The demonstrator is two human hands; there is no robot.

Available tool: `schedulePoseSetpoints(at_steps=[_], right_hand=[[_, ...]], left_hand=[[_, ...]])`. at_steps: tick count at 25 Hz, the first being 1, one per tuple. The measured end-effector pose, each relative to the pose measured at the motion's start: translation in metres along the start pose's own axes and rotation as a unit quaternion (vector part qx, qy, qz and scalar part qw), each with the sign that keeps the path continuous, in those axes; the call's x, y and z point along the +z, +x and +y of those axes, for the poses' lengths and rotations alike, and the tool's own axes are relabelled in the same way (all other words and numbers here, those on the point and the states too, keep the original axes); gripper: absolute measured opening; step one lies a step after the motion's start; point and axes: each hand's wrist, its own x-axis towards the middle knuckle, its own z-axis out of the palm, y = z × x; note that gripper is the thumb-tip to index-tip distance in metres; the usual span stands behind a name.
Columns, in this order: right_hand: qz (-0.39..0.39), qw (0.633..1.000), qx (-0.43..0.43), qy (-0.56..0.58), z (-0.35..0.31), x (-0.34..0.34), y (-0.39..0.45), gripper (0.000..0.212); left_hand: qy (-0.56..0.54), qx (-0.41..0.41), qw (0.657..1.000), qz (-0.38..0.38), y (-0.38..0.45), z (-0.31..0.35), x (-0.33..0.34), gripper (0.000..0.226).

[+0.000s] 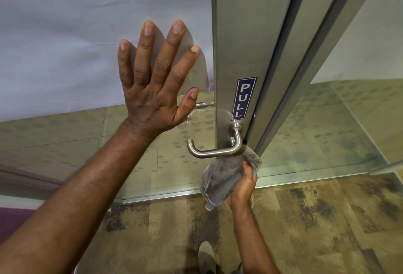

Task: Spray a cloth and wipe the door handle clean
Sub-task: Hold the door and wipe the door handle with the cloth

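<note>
Head view of a person cleaning a lever-type door handle point(212, 150) fitted to the metal stile of a glass door point(237, 33). The left hand point(152, 90), at about 10 o'clock from the handle, lies flat and open against the glass pane, fingers spread and holding nothing; it appears to brace the door. The right hand point(243, 186), at about 5 o'clock from the handle, is closed around a bunched grey cloth point(226, 175), whose upper edge meets the underside of the lever near its bend and the door edge. A blue PULL sign point(243, 98) sits on the stile at 12 o'clock from the handle's rose. No spray bottle is in view, and whether the cloth is damp cannot be told from the picture, so the spraying step can only be presumed done. Wiping seems to be under way at the lever's inner end; the grip's free end at 9 o'clock, the top surface and the rose look still uncovered by cloth and probably remain to be wiped.
</note>
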Motion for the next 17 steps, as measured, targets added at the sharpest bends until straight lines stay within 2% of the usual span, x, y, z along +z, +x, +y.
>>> schedulePoseSetpoints(at_steps=[3, 5, 9, 12, 15, 17], right_hand=[[-0.005, 1.0, -0.01, 0.013, -0.021, 0.012, -0.02, 0.027], [-0.01, 0.998, -0.062, 0.002, -0.036, 0.018, -0.031, 0.021], [-0.03, 0.989, -0.143, -0.028, -0.07, 0.031, -0.047, 0.026], [-0.045, 0.98, -0.189, -0.051, -0.079, 0.034, -0.058, 0.014], [-0.142, 0.932, -0.307, -0.126, -0.076, 0.038, -0.066, 0.041], [-0.204, 0.872, -0.371, -0.245, -0.071, 0.04, -0.067, 0.042]], left_hand=[[-0.002, 0.002, 1.0, -0.002, 0.0, 0.0, -0.001, 0.06], [-0.001, 0.004, 1.0, 0.001, 0.0, 0.001, -0.002, 0.06], [-0.005, 0.003, 1.0, -0.002, 0.001, 0.0, -0.002, 0.061], [0.001, 0.004, 1.0, 0.003, 0.0, 0.002, -0.003, 0.06], [-0.004, 0.009, 1.0, 0.008, 0.002, 0.002, -0.002, 0.06], [-0.004, 0.01, 1.0, 0.013, 0.002, 0.002, -0.002, 0.06]])
